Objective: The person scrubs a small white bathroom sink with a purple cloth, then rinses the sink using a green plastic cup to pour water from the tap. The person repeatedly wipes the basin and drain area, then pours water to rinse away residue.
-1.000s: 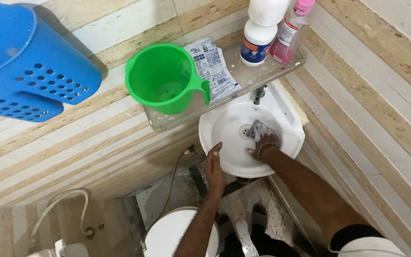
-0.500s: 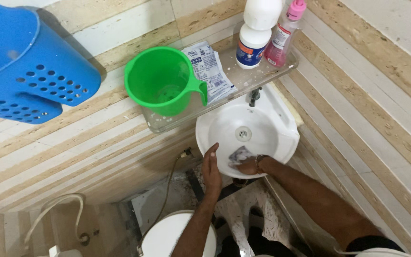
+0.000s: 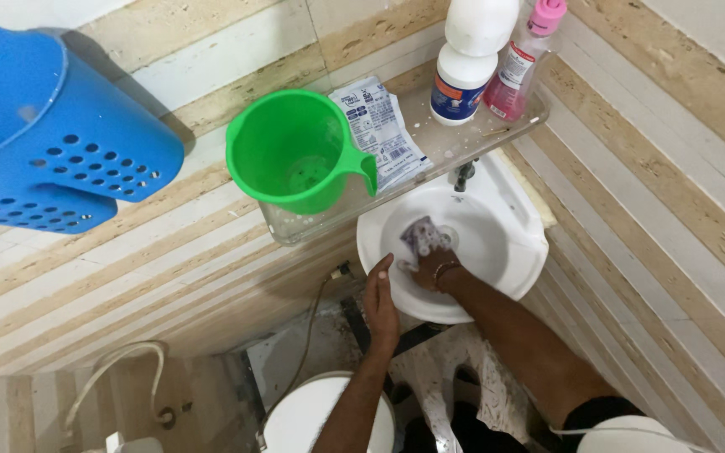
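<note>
The right hand (image 3: 431, 267) now presses the scrub pad (image 3: 419, 235) against the left inner wall of the white basin (image 3: 509, 252), just left of the drain. A second ago it worked right beside the drain on the right; half a second ago it was down at the near rim, so the pad has swept back up and leftward.

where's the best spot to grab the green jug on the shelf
Probably by the handle, coming from the right. The green jug stands upright on the shelf with its handle jutting toward the packet, and that side is open; its wide round body would be harder to grip one-handed.
</note>
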